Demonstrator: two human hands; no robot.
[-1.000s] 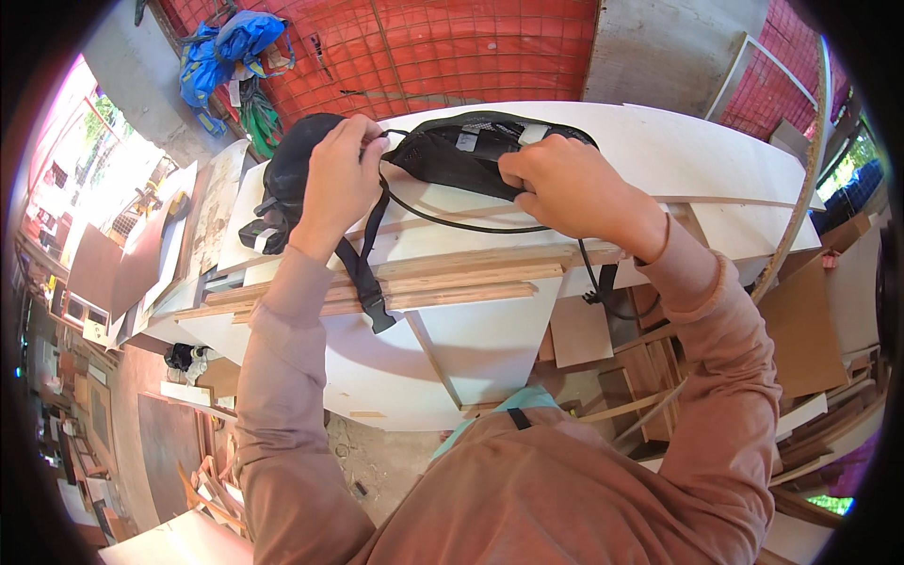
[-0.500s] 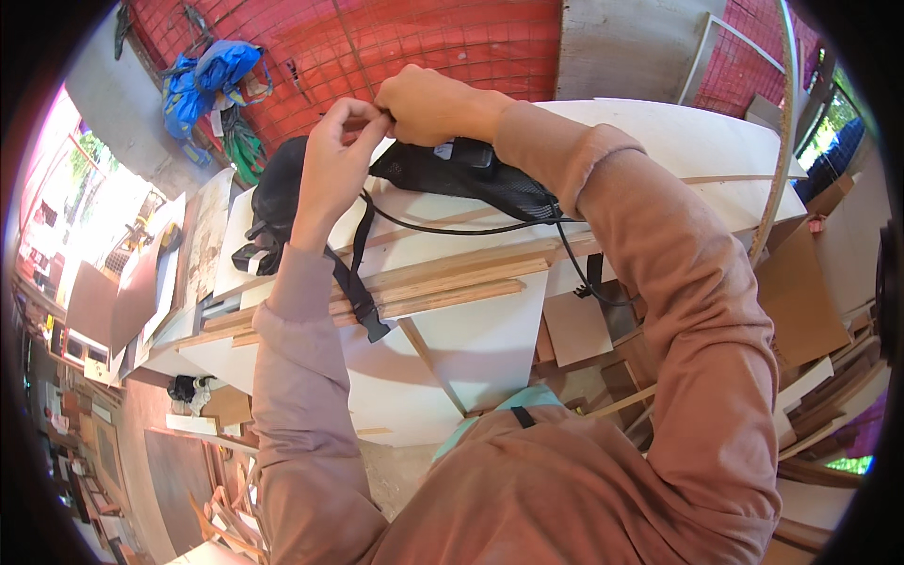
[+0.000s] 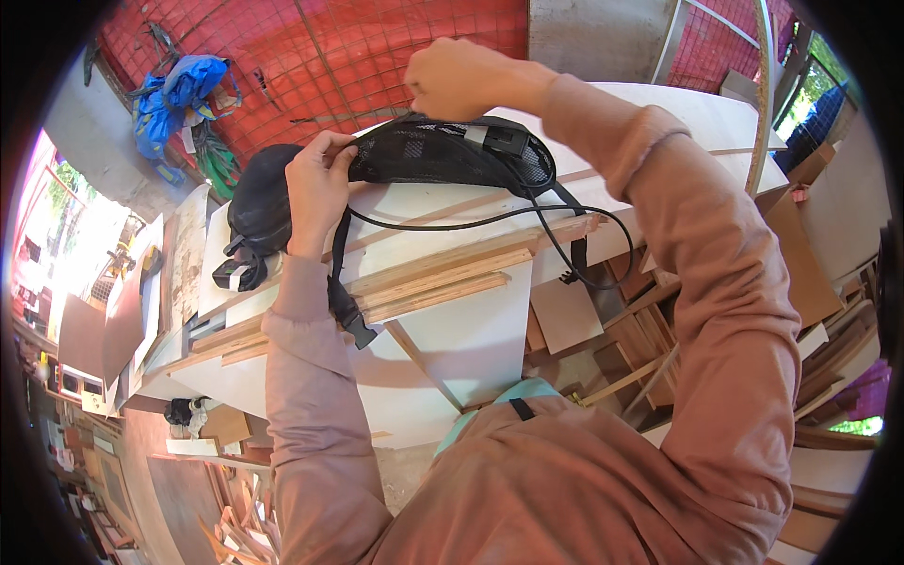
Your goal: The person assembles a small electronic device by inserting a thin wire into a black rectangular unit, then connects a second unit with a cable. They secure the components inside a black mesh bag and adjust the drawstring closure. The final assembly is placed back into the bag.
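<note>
A black mesh waist bag (image 3: 419, 162) lies on the white board (image 3: 433, 202), its mesh side facing me. With thumb and fingers, my left hand (image 3: 318, 188) pinches the bag's upper edge near its left, padded part (image 3: 264, 200). My right hand (image 3: 471, 80) is closed at the bag's top edge, farther right; what its fingertips grip is hidden. A black device (image 3: 504, 139) shows at the right end of the bag. From there a black cable (image 3: 461, 224) loops over the board. A strap with a buckle (image 3: 358, 331) hangs below my left wrist.
Wooden strips (image 3: 443, 282) lie along the board's near side. Behind stands a red sheet with wire mesh (image 3: 414, 56), blue bags (image 3: 184, 99) hanging at its left. Wood offcuts (image 3: 650, 330) are piled below right. A curved strip (image 3: 761, 122) rises at the right.
My right hand has moved right, away from my left hand. The bag's mesh side now stands up more and shows more fully. The cable loop has shifted right.
</note>
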